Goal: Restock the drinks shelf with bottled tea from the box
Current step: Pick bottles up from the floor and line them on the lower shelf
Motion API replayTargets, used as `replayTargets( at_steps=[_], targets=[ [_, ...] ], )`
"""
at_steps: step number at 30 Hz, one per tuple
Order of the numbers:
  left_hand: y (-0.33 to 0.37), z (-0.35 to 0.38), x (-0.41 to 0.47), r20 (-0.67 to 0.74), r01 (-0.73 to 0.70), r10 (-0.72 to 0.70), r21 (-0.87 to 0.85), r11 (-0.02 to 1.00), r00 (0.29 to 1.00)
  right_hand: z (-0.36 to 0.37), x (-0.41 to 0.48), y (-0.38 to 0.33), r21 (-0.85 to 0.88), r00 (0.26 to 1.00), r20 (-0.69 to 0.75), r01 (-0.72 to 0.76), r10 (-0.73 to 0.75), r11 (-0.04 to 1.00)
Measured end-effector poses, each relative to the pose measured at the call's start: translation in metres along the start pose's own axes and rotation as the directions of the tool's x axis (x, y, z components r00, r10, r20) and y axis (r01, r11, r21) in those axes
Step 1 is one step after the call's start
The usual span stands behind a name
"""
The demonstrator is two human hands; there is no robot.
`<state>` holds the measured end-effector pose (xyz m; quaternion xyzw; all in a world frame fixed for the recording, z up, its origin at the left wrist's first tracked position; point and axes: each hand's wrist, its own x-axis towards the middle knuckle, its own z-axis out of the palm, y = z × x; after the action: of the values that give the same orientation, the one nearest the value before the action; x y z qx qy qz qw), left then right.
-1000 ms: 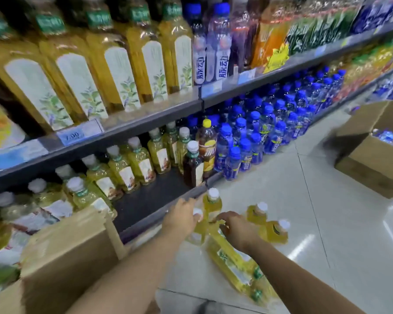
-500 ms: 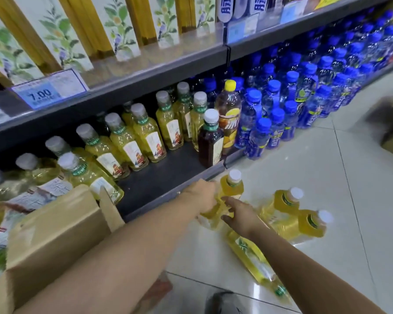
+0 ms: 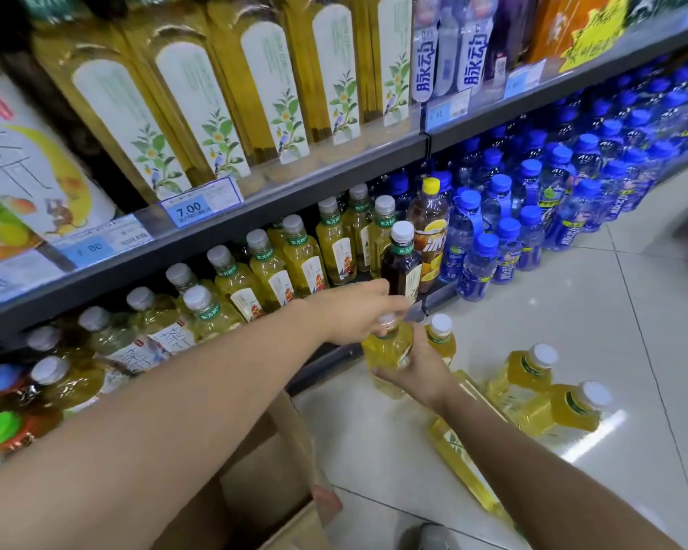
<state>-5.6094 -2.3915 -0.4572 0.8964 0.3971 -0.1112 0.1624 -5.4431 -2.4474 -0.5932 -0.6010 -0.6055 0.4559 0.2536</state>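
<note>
A yellow tea bottle [image 3: 388,349] with a white cap is held just in front of the bottom shelf [image 3: 326,361]. My left hand [image 3: 350,315] grips its cap and neck from above. My right hand [image 3: 418,369] cups its body from below. A second yellow bottle [image 3: 441,338] stands right behind it on the floor. Two more yellow bottles [image 3: 529,371] [image 3: 568,410] stand on the floor to the right, and another one [image 3: 461,462] lies flat under my right forearm. The cardboard box [image 3: 271,482] is open at the lower left.
The bottom shelf holds rows of yellow tea bottles [image 3: 271,267], a dark tea bottle [image 3: 402,260] and a brown iced-tea bottle [image 3: 429,232]. Blue-capped bottles [image 3: 533,208] fill the shelf to the right. The upper shelf [image 3: 334,168] carries tall tea bottles and price tags. White floor tiles [image 3: 572,311] lie to the right.
Both hands have closed on one yellow bottle and lifted it off the floor toward the shelf edge. The camera has moved closer and tilted up slightly.
</note>
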Motion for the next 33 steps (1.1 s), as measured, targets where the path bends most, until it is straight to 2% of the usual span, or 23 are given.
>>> replayTargets(
  at_steps=[3,6,11,14,16,19,21,24,29,31,33],
  targets=[
    [-0.009,0.003,-0.014,-0.081,0.043,-0.046,-0.050,0.998,0.996,0.007,0.002,-0.017,-0.083,0.994,-0.089,0.062,-0.069,0.995],
    [-0.021,0.007,-0.033,-0.150,0.093,-0.109,-0.110,0.990,0.983,0.019,0.006,-0.031,-0.139,0.986,-0.114,0.109,-0.125,0.984],
    [-0.048,0.009,-0.059,-0.241,0.196,-0.219,-0.116,0.974,0.946,0.036,0.023,-0.065,-0.069,0.986,0.055,0.163,-0.160,0.984],
    [-0.064,0.004,-0.062,-0.320,0.283,-0.303,-0.108,0.953,0.898,0.045,0.042,-0.076,-0.053,0.977,0.061,0.207,-0.204,0.977],
    [-0.074,-0.001,-0.057,-0.390,0.339,-0.327,-0.041,0.940,0.861,0.050,0.053,-0.078,-0.074,0.982,-0.005,0.187,-0.188,0.980],
    [-0.083,-0.011,-0.044,-0.473,0.476,-0.439,-0.048,0.878,0.764,0.057,0.066,-0.078,-0.085,0.988,-0.040,0.143,-0.147,0.986],
    [-0.087,-0.016,-0.035,-0.452,0.583,-0.570,-0.128,0.803,0.686,0.063,0.073,-0.075,-0.080,0.992,-0.033,0.120,-0.123,0.990],
    [-0.096,-0.013,-0.020,-0.339,0.691,-0.733,-0.257,0.676,0.590,0.073,0.085,-0.068,-0.073,0.994,-0.035,0.106,-0.108,0.992],
    [-0.113,0.015,-0.002,-0.272,0.740,-0.840,-0.398,0.542,0.469,0.085,0.099,-0.053,-0.102,0.997,-0.016,0.076,-0.079,0.992],
    [-0.113,0.019,0.005,-0.294,0.736,-0.830,-0.385,0.557,0.474,0.088,0.099,-0.045,-0.093,0.997,-0.005,0.079,-0.079,0.993],
    [-0.109,0.017,0.011,-0.298,0.724,-0.795,-0.331,0.606,0.529,0.088,0.095,-0.039,-0.079,0.998,0.001,0.066,-0.066,0.995]
  ],
)
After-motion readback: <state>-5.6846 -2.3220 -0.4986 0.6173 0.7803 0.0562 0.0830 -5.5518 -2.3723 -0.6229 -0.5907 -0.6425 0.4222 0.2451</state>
